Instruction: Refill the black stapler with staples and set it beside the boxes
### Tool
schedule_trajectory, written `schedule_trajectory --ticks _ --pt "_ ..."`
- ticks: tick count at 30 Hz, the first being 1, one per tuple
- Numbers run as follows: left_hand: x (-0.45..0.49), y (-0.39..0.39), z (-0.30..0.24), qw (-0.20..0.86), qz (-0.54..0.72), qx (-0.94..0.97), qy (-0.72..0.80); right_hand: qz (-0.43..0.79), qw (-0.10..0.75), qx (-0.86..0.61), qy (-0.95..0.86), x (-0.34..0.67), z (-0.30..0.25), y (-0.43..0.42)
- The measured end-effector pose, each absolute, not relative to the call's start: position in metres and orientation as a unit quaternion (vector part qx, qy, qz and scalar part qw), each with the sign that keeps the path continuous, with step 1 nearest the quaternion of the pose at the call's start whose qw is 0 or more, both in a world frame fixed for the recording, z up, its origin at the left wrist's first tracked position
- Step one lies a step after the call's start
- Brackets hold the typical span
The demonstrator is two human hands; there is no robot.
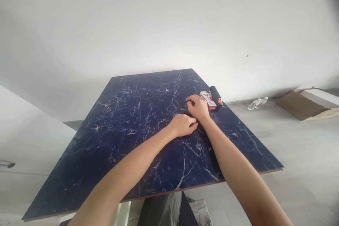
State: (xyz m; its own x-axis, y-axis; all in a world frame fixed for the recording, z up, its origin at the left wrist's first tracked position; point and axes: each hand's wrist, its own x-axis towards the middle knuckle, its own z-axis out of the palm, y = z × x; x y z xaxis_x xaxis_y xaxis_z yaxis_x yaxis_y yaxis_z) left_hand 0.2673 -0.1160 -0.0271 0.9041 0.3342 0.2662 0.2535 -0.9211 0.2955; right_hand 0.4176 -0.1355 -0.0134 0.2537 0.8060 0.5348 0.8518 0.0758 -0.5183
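Note:
Both my hands rest together on a dark blue marble-patterned tabletop [127,123], right of its middle. My left hand [183,125] is curled with its fingers closed, pressing on a small dark thing that is mostly hidden under it. My right hand [198,107] lies just beyond it, fingers bent down onto the same dark spot. What the dark thing is cannot be told. Right behind my right hand lie a red and white small box [208,100] and a black cylinder [215,94] with an orange tip.
The tabletop's near edge [148,195] overhangs a dark base. A clear plastic bottle [256,103] lies on the grey floor at the right. Flattened cardboard [299,105] with a white box sits by the white wall further right.

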Motion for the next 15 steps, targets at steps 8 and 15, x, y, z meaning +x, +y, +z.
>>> schedule_trajectory --ticks 8,15 --pt "0.2693 -0.1081 -0.0223 0.170 0.165 0.961 0.142 -0.060 0.398 -0.714 -0.572 0.4163 -0.0136 -0.1309" --pt "0.2688 -0.1079 -0.0196 0.197 0.162 0.958 0.131 -0.200 0.419 -0.768 -0.441 0.4248 -0.0124 -0.1362"
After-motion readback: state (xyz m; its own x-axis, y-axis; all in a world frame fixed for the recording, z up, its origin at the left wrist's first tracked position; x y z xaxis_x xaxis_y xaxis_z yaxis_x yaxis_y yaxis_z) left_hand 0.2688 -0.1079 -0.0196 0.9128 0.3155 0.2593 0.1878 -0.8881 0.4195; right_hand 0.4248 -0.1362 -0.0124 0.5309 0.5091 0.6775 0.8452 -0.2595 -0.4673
